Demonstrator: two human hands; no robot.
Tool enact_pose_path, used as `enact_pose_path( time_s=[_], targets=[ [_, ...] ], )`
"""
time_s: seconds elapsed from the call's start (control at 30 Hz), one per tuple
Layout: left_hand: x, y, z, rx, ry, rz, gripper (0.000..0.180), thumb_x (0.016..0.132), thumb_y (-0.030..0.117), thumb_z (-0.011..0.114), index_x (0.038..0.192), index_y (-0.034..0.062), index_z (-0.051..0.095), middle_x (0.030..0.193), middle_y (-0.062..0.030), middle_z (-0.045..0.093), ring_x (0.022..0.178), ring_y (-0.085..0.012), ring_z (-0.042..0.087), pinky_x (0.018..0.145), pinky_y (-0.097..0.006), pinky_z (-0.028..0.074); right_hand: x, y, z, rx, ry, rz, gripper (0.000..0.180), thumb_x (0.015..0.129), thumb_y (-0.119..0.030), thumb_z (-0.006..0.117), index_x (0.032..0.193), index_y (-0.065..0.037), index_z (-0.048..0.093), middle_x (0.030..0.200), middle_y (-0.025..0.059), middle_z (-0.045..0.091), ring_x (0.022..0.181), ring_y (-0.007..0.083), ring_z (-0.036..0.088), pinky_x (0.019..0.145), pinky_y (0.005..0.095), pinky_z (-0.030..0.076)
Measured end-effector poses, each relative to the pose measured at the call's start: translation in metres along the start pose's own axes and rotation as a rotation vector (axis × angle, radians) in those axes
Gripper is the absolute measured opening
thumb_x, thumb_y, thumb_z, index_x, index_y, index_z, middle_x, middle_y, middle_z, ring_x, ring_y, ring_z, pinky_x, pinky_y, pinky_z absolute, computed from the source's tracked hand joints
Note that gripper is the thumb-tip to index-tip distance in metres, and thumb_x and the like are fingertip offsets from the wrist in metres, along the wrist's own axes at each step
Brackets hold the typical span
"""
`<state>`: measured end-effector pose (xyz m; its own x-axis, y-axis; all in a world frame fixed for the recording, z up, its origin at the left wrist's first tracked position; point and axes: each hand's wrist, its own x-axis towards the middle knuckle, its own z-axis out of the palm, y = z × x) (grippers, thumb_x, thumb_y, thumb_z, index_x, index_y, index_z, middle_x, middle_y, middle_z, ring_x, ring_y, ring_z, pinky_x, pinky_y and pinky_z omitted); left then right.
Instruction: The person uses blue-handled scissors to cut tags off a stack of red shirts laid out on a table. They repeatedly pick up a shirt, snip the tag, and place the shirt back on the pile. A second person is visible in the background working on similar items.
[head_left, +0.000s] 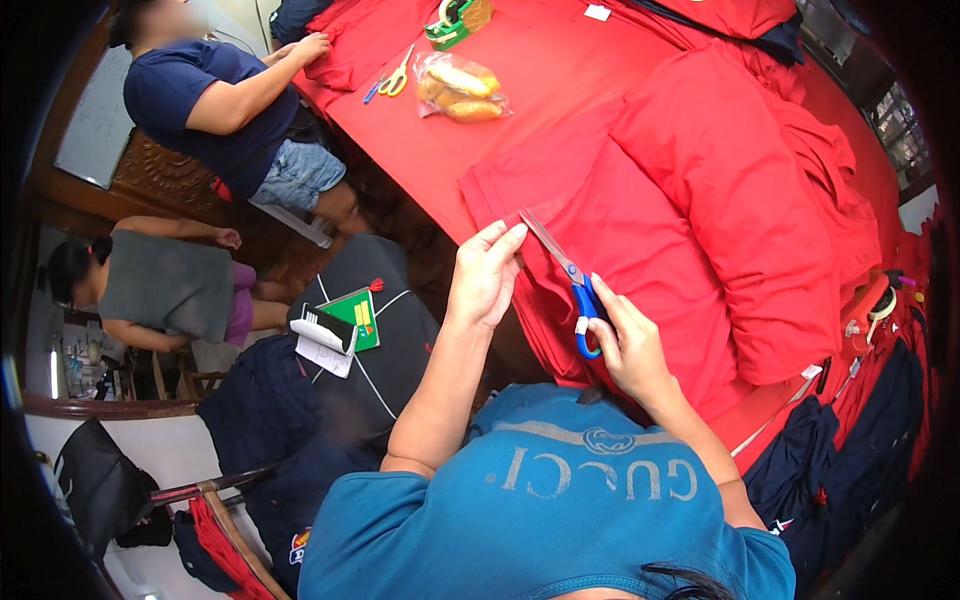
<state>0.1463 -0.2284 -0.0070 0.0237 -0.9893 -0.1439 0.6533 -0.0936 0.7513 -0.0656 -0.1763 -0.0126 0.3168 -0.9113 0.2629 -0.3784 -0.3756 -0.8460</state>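
Nearest the camera we had the wearer's teal shirt, then both forearms running up to the red fabric stack (pixel 640 250). Right hand (pixel 628 345) was closed through the loops of the blue-handled scissors (pixel 572 290), at the stack's lower left edge. Scissor long axis ran from the handle up and left to the blade tips, which sat open just past the left hand's fingertips. Left hand (pixel 487 275) sat just left of the stack edge, fingers together and pinched on the fabric edge, though the exact pinch point was hidden by the fingers. So the fabric edge lay between the two hands, blades pointing toward the left hand, which was nearer the tips. We couldn't tell whether cloth was actually between the blades.

Above the stack along the red table: a clear bag of bread rolls (pixel 460 90), yellow-handled scissors (pixel 397 80), a green tape dispenser (pixel 455 20). A seated person in a navy shirt (pixel 215 100) rested a hand on the table's far left end. Right of the stack things were cut off and dark.
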Motion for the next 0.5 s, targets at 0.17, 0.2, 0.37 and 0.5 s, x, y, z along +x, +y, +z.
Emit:
enact_pose_path(
  time_s=[0.17, 0.2, 0.37, 0.5],
  targets=[
    [0.004, -0.004, 0.006, 0.035, -0.017, 0.006, 0.015, 0.092, 0.0, 0.058, 0.107, -0.0017, 0.061, 0.103, -0.0082, 0.065, 0.096, -0.0141, 0.062, 0.09, -0.03, 0.049, -0.006, 0.007, -0.003, 0.341, -0.066, 0.307, 0.046, 0.088, 0.001, 0.056, 0.133, 0.001, 0.051, 0.094, 0.0155, 0.066, 0.082, 0.0145, 0.064, 0.073, 0.0307, 0.052],
    [0.005, -0.008, 0.006, 0.031, -0.024, 0.011, 0.016, 0.091, -0.001, 0.059, 0.107, -0.0015, 0.06, 0.103, -0.0084, 0.066, 0.096, -0.0138, 0.062, 0.09, -0.029, 0.049, -0.011, 0.009, -0.004, 0.43, 0.0, 0.289, 0.045, 0.089, 0.001, 0.054, 0.134, 0.001, 0.051, 0.099, 0.0116, 0.068, 0.086, 0.0102, 0.062, 0.08, 0.0269, 0.05],
    [0.042, 0.006, -0.053, 0.222, 0.288, 0.317, 0.042, 0.077, -0.013, 0.069, 0.11, 0.0018, 0.046, 0.088, -0.0045, 0.053, 0.079, -0.0144, 0.06, 0.065, -0.024, 0.05, -0.062, -0.012, -0.076, 0.335, 0.131, 0.392, 0.058, 0.088, 0.002, 0.057, 0.143, 0.001, 0.039, 0.123, 0.01, 0.056, 0.105, 0.0124, 0.059, 0.089, 0.0273, 0.048],
    [0.092, 0.023, -0.105, 1.233, 0.255, 0.31, 0.034, 0.086, 0.011, 0.067, 0.116, -0.0023, 0.057, 0.092, -0.0102, 0.061, 0.083, -0.0156, 0.062, 0.076, -0.03, 0.051, -0.123, -0.027, -0.098, -0.091, -0.085, 0.419, 0.079, 0.071, 0.002, 0.066, 0.145, -0.007, 0.037, 0.122, 0.0153, 0.057, 0.106, 0.0238, 0.062, 0.09, 0.0332, 0.049]
  ],
)
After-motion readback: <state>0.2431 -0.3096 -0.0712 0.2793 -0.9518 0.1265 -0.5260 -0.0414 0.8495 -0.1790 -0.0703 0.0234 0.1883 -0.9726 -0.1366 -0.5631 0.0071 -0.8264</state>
